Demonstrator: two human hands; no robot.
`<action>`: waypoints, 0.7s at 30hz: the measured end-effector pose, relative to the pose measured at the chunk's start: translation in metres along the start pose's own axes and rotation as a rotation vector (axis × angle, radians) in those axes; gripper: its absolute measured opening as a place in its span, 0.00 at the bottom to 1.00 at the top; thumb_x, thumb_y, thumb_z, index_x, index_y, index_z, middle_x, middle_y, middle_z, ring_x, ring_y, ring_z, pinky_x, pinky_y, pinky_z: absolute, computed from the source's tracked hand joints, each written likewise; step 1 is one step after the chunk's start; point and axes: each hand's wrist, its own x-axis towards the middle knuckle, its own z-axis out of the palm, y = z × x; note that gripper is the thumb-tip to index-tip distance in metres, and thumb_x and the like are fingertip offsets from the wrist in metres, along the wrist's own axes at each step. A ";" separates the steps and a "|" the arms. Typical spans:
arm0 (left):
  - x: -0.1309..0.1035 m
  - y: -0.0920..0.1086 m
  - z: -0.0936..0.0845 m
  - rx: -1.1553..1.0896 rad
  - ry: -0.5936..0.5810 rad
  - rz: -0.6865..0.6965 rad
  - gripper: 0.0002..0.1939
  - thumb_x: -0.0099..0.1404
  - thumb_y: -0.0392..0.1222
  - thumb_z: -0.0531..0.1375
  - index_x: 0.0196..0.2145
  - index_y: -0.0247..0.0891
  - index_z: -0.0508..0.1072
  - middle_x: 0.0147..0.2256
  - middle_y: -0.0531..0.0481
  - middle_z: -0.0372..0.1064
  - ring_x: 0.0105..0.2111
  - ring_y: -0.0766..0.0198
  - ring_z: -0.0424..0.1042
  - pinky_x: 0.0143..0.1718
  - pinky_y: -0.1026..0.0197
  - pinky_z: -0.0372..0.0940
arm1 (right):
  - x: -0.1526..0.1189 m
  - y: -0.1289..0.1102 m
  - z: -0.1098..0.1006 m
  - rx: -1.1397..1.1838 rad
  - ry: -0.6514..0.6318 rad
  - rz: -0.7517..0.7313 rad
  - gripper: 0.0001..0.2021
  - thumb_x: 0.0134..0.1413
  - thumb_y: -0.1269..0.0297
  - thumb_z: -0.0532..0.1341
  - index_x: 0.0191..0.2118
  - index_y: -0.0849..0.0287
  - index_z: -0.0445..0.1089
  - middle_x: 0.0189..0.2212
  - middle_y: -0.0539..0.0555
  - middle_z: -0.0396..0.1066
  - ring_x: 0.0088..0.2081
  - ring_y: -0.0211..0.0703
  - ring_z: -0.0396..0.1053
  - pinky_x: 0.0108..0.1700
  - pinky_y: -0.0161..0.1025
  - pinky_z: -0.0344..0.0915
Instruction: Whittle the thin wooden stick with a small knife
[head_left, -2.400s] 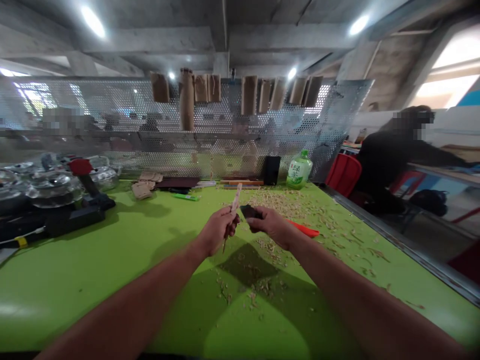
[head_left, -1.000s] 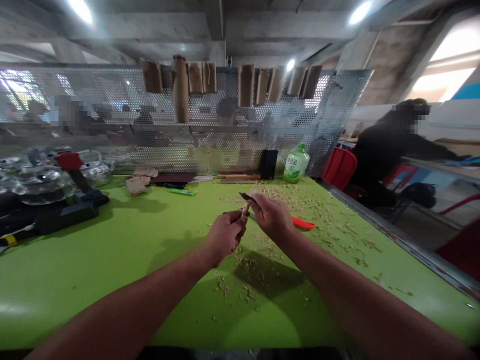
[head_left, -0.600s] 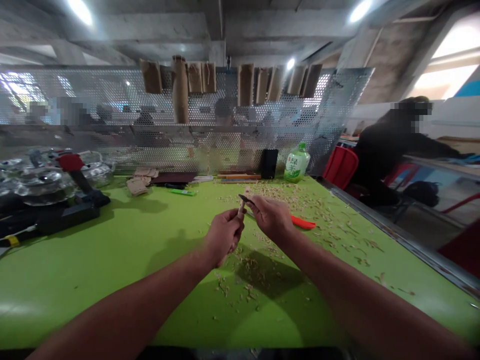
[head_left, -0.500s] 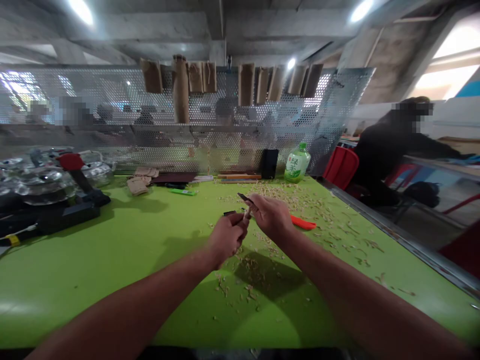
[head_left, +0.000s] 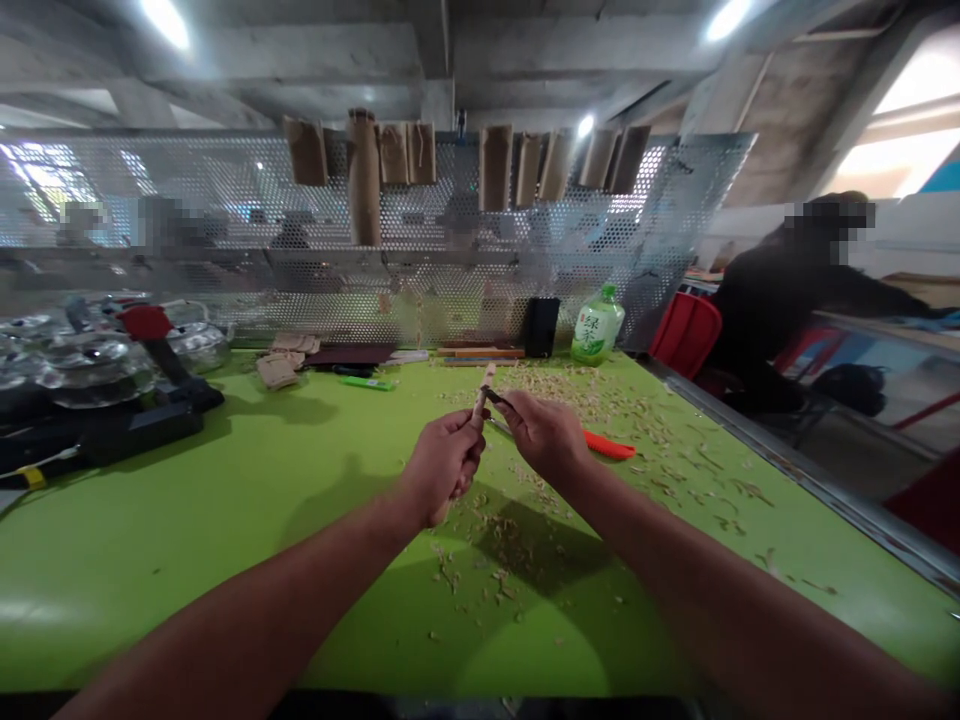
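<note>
firmly, the fingers of the left hand (head_left: 448, 458) are curled round a stick (head_left: 484, 390), its lower part in the fist and its pale top jutting up between the hands, likely so that a length stays bare for the edge. the right hand (head_left: 547, 435) has its fingers pinched shut on a small dark blade (head_left: 493, 396), gripped close to the tip, probably for control; the tip seems to meet the stick's side, though contact is hard to be sure of. the stick is slim, straight and matt, apparently wood.

just beyond the right hand lies a ribbed orange handle (head_left: 609, 445), partly hidden. curled, papery shavings (head_left: 501, 530) litter the smooth, glossy green bench (head_left: 225, 520), thickest ahead of and below the hands. farther out, a clear green bottle (head_left: 598, 330) stands upright by a black box (head_left: 542, 326), both at the back, perhaps to spare elbow room. brown slabs (head_left: 495, 168) hang on the perforated metal screen (head_left: 420, 270).
</note>
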 end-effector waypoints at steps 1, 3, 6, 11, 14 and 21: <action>-0.001 0.000 0.001 -0.006 -0.005 -0.014 0.13 0.62 0.50 0.59 0.35 0.37 0.68 0.20 0.60 0.56 0.10 0.78 0.44 0.08 0.70 0.39 | 0.001 0.000 0.000 0.001 0.000 0.000 0.18 0.67 0.55 0.46 0.33 0.56 0.68 0.25 0.52 0.72 0.25 0.40 0.65 0.27 0.37 0.44; -0.003 -0.001 0.005 0.010 -0.021 -0.062 0.11 0.62 0.48 0.59 0.35 0.37 0.68 0.19 0.60 0.56 0.10 0.78 0.45 0.08 0.70 0.39 | 0.003 -0.002 -0.002 -0.003 -0.019 -0.008 0.17 0.66 0.56 0.47 0.34 0.56 0.68 0.27 0.52 0.73 0.26 0.40 0.66 0.27 0.37 0.44; -0.007 -0.003 0.013 0.082 -0.037 -0.105 0.09 0.63 0.47 0.58 0.32 0.38 0.66 0.17 0.62 0.53 0.09 0.77 0.44 0.08 0.70 0.39 | 0.006 -0.006 -0.008 -0.037 -0.074 0.014 0.14 0.65 0.57 0.49 0.35 0.55 0.68 0.27 0.52 0.73 0.25 0.39 0.65 0.26 0.38 0.42; -0.011 -0.001 0.018 0.107 -0.020 -0.099 0.09 0.63 0.46 0.58 0.31 0.38 0.66 0.16 0.62 0.52 0.09 0.77 0.44 0.09 0.70 0.40 | 0.006 -0.006 -0.014 -0.054 -0.083 0.010 0.13 0.65 0.58 0.49 0.37 0.55 0.69 0.28 0.52 0.74 0.25 0.40 0.65 0.27 0.38 0.42; -0.011 0.003 0.016 0.063 0.003 -0.106 0.09 0.63 0.46 0.58 0.32 0.38 0.65 0.17 0.62 0.52 0.10 0.77 0.44 0.09 0.70 0.39 | 0.002 0.000 -0.012 -0.049 -0.063 -0.011 0.13 0.65 0.57 0.49 0.38 0.55 0.69 0.28 0.52 0.73 0.25 0.40 0.65 0.27 0.37 0.42; -0.009 0.003 0.015 0.042 0.001 -0.107 0.08 0.63 0.45 0.58 0.32 0.38 0.64 0.18 0.62 0.53 0.09 0.78 0.43 0.09 0.70 0.38 | 0.004 0.000 -0.007 -0.010 -0.044 -0.012 0.16 0.66 0.56 0.48 0.38 0.56 0.69 0.28 0.53 0.74 0.26 0.40 0.66 0.27 0.37 0.44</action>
